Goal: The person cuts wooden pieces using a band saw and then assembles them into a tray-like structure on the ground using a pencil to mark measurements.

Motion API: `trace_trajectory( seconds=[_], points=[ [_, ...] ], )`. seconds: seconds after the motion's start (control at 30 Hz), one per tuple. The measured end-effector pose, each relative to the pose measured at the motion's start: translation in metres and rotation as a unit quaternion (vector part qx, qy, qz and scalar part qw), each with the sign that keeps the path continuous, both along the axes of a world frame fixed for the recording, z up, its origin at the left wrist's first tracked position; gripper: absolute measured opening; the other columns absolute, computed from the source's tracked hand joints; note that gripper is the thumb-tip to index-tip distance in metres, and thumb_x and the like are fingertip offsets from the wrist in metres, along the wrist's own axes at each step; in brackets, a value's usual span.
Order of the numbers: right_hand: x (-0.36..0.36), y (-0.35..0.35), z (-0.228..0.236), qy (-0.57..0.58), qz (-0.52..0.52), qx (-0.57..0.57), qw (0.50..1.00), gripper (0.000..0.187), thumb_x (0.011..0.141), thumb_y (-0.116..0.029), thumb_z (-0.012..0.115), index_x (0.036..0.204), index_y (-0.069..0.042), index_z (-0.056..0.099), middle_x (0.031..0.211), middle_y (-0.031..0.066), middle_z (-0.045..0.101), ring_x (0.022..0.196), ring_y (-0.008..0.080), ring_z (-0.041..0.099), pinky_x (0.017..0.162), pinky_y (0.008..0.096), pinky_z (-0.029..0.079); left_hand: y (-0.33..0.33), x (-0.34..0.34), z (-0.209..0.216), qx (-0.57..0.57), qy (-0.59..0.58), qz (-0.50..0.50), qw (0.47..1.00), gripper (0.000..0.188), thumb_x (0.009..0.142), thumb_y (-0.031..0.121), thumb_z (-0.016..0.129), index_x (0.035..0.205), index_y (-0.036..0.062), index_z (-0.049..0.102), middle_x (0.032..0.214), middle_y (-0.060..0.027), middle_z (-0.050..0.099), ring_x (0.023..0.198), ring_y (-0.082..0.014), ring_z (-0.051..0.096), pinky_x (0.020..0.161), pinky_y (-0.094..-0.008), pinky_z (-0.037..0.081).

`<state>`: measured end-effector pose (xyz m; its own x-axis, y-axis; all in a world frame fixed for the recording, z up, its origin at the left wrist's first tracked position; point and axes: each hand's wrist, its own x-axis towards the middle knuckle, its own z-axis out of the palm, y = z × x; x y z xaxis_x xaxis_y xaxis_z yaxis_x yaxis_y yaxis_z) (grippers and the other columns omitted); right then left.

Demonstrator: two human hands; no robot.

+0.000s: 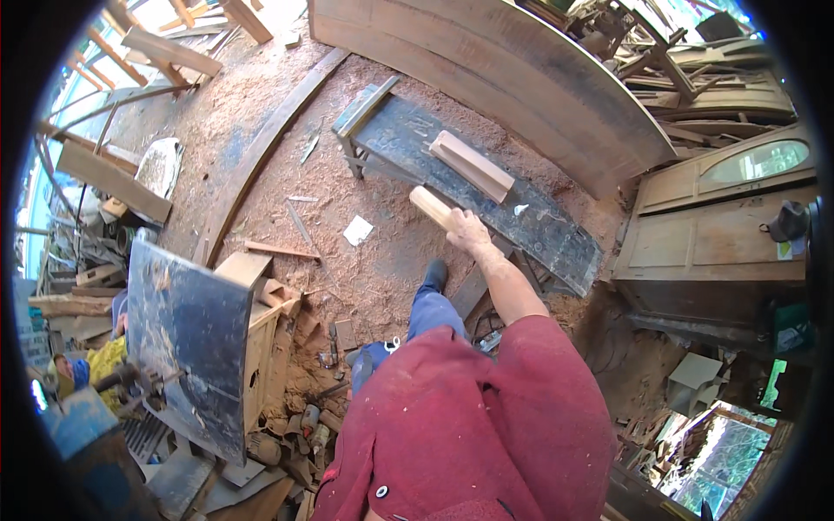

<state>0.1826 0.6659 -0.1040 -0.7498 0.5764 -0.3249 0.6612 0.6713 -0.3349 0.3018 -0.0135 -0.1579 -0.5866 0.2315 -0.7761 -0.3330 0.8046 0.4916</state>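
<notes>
My right hand is closed around one end of a short, thick piece of pale wood, which sticks out up and to the left. It is held at the near edge of a long, low workbench with a worn dark blue-black top. A second short length of wood, with a groove or step along it, lies on the bench just beyond my hand. Close to that piece is a small white scrap. My left hand does not show; my red shirt fills the lower middle.
Shavings cover the floor, where a long plank lies. A wide board stands behind the bench. To the left is a machine with a dark flat table. A wooden door panel with an oval window is at right.
</notes>
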Motion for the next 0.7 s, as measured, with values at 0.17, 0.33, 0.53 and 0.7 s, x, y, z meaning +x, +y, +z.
trace_trajectory(
  seconds=[0.17,0.33,0.53,0.7],
  points=[
    [-0.051,0.142,-0.048,0.079,0.002,0.041,0.996,0.065,0.080,-0.027,0.078,0.136,-0.012,0.049,0.134,0.0206,0.053,0.128,0.0424,0.051,0.103,0.0521,0.051,0.134,-0.117,0.052,-0.026,0.002,0.142,0.990,0.040,0.102,0.019,0.061,0.137,-0.0004,0.060,0.114,-0.0098,0.071,0.095,-0.0146,0.069,0.071,-0.0297,0.054],
    [-0.070,0.242,-0.111,0.086,-0.016,0.032,0.996,0.079,0.076,-0.028,0.082,0.145,-0.013,0.046,0.138,0.0199,0.052,0.136,0.0403,0.045,0.108,0.0532,0.047,0.286,-0.188,0.094,-0.028,0.058,0.118,0.991,0.040,0.103,0.020,0.060,0.137,-0.0009,0.060,0.114,-0.0105,0.070,0.088,-0.0152,0.069,0.071,-0.0289,0.056],
    [-0.069,0.274,-0.141,-0.069,-0.014,-0.009,0.997,0.100,0.077,-0.038,0.082,0.160,-0.024,0.028,0.142,0.0242,0.051,0.134,0.0430,0.049,0.111,0.0637,0.037,0.401,-0.191,0.041,-0.026,-0.068,0.000,0.997,0.040,0.103,0.020,0.061,0.138,0.0003,0.059,0.111,-0.0092,0.071,0.090,-0.0146,0.070,0.071,-0.0284,0.057],
    [-0.082,0.268,-0.150,-0.138,-0.011,-0.023,0.990,0.112,0.072,-0.044,0.086,0.163,-0.031,0.021,0.136,0.0267,0.052,0.127,0.0445,0.052,0.110,0.0616,0.038,0.549,-0.228,-0.016,0.032,-0.144,-0.030,0.989,0.044,0.104,0.021,0.059,0.142,-0.0021,0.055,0.109,-0.0108,0.071,0.091,-0.0173,0.070,0.073,-0.0311,0.058]
  ],
)
